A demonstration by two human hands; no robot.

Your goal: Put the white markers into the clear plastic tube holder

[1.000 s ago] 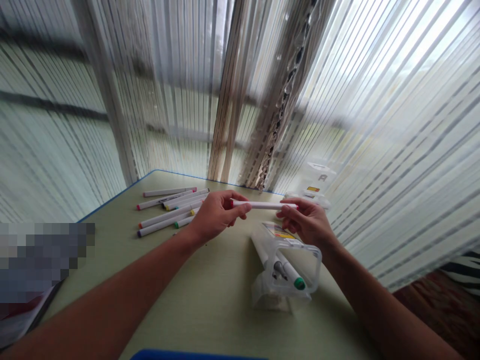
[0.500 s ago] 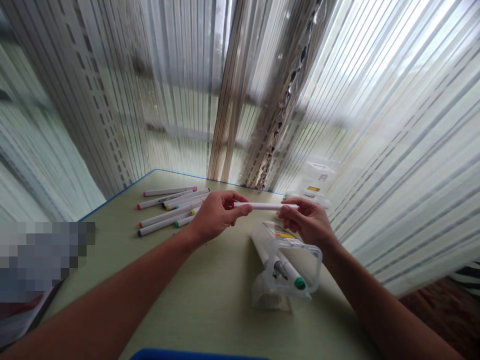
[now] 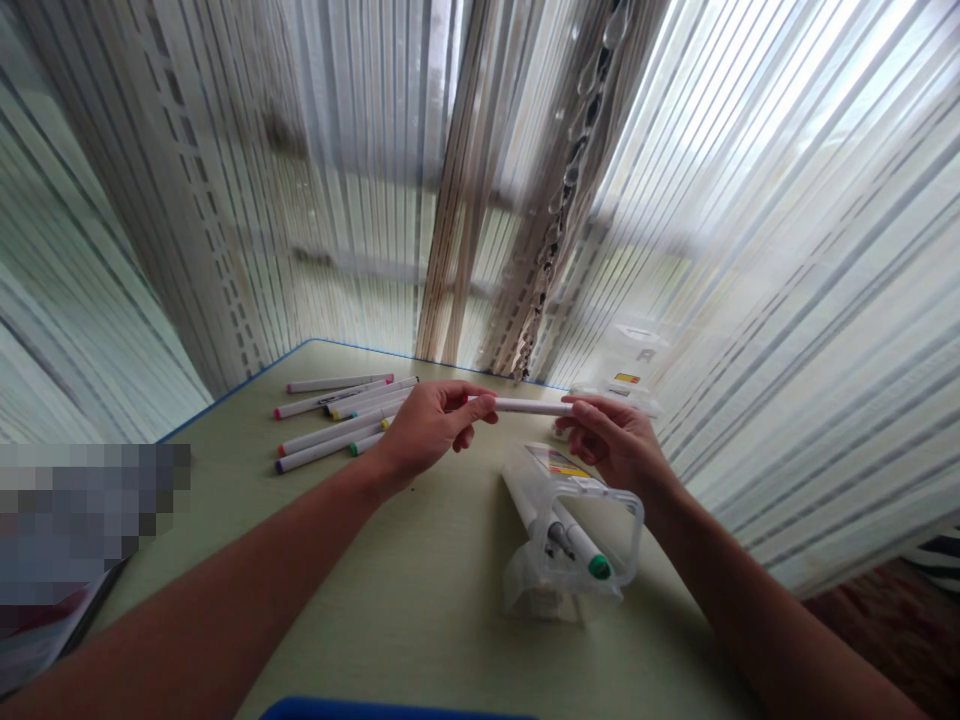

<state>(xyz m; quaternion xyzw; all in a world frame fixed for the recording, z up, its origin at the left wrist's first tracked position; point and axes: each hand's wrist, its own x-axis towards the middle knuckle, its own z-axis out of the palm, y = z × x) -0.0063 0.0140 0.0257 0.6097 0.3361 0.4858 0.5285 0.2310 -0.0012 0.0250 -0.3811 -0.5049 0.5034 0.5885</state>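
A white marker (image 3: 532, 406) is held level between my two hands above the table. My left hand (image 3: 442, 420) pinches its left end, where a bit of red shows by the fingers. The right end is gripped by my right hand (image 3: 609, 432), whose fingers cover the tip. Below my right hand a clear plastic case (image 3: 637, 535) lies on its side, its open end toward me. Inside it are several markers, one with a green end (image 3: 598, 567). Left of my left hand lies a loose group of white markers (image 3: 330, 437) with coloured ends.
A second clear plastic container (image 3: 634, 365) stands at the back right, by the curtain (image 3: 360, 200). The pale green table (image 3: 420, 600) has a blue edge. A blue object (image 3: 397, 710) shows at the bottom; a blurred-out item (image 3: 75, 540) lies at the left.
My right fingers have closed over the marker's right end, which showed red before. My left fingers have shifted slightly along the marker. The case and the loose markers stay put.
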